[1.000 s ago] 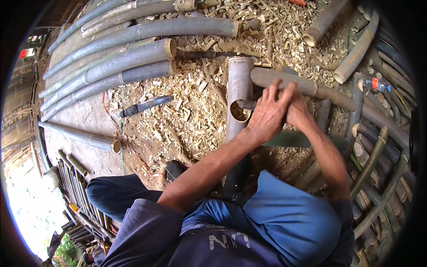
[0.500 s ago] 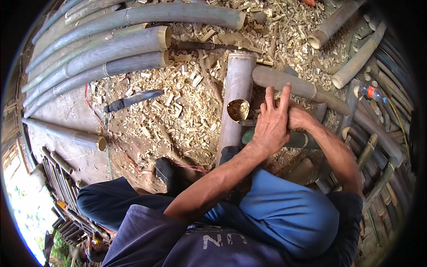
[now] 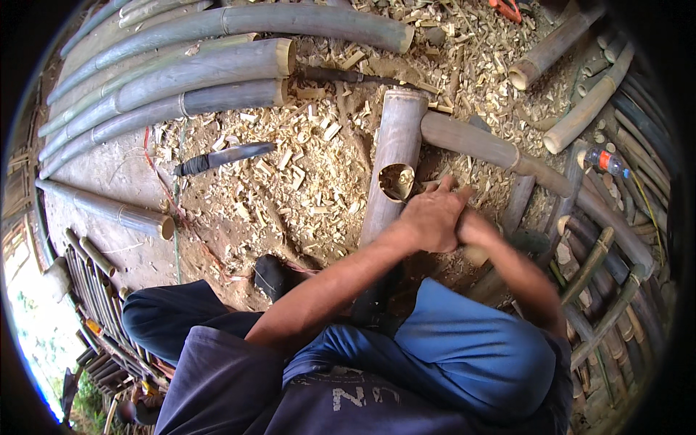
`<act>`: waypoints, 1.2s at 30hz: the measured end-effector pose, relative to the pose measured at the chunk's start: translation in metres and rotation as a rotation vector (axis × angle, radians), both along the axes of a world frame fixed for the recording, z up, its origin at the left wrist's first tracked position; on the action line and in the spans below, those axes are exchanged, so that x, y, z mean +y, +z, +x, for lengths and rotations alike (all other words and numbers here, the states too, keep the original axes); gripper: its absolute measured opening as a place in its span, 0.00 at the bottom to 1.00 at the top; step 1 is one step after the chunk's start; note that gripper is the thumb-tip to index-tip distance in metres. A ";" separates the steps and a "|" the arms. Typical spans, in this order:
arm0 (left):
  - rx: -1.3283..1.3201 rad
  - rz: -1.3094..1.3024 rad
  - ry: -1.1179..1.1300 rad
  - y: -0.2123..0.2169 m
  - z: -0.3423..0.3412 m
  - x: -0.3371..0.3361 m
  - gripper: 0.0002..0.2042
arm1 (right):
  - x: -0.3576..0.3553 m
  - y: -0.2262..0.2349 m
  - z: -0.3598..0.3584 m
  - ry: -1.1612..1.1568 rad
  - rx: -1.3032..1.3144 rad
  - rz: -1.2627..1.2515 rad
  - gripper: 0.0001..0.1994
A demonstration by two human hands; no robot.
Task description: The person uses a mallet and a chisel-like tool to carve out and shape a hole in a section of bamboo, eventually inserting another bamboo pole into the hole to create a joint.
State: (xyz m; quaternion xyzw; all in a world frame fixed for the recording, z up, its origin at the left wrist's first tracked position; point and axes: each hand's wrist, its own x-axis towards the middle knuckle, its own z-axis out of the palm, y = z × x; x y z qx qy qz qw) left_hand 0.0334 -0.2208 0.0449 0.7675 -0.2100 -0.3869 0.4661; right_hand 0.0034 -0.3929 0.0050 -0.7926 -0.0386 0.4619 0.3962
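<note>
A thick grey-brown bamboo tube [image 3: 397, 127] lies in front of me, pointing away, with an oval hole [image 3: 396, 182] cut in its upper side. Just right of that hole my left hand [image 3: 433, 220] rests on top of my right, its fingers stretched out and holding nothing I can see. My right hand [image 3: 475, 228] is partly covered and slightly blurred. It looks closed, but what it grips is hidden. Beyond my hands, a second bamboo length [image 3: 475, 141] meets the tube from the right.
A knife with a dark wrapped handle [image 3: 225, 156] lies among pale wood chips [image 3: 319, 174]. Long bamboo poles [image 3: 217, 65] fill the far left. More bamboo [image 3: 602, 268] is stacked at right, near a plastic bottle [image 3: 607, 161]. An orange tool [image 3: 506, 9] lies at the far edge.
Both hands have drawn nearer to me, and the left fingers are less raised. The short dark blade by the hole is out of sight now. The view has shifted slightly.
</note>
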 end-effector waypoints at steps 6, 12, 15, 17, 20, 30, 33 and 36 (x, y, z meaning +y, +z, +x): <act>-0.015 -0.096 0.422 0.008 -0.016 -0.016 0.52 | 0.007 0.045 0.042 -0.022 0.257 -0.149 0.34; 0.066 -0.080 0.026 0.011 -0.001 0.012 0.53 | 0.034 0.026 -0.005 -0.206 0.215 -0.206 0.38; 0.094 -0.138 -0.161 -0.001 0.006 0.024 0.53 | 0.061 0.005 -0.016 -0.368 0.401 -0.356 0.38; 0.158 -0.136 -0.417 0.016 0.030 0.033 0.52 | 0.053 -0.018 -0.029 -0.490 0.533 -0.451 0.38; 0.151 -0.109 -0.588 0.008 0.036 0.048 0.50 | 0.081 0.002 -0.025 -0.429 0.495 -0.237 0.36; -0.070 0.038 0.818 0.001 0.063 0.120 0.32 | -0.009 0.066 0.076 -0.217 -0.482 -0.429 0.20; -0.628 0.376 0.672 -0.065 0.097 0.123 0.33 | -0.030 0.051 0.163 -0.175 -0.404 -0.599 0.14; -0.728 0.619 0.392 -0.105 0.134 0.114 0.30 | -0.067 0.004 0.202 -0.063 -0.699 -0.601 0.15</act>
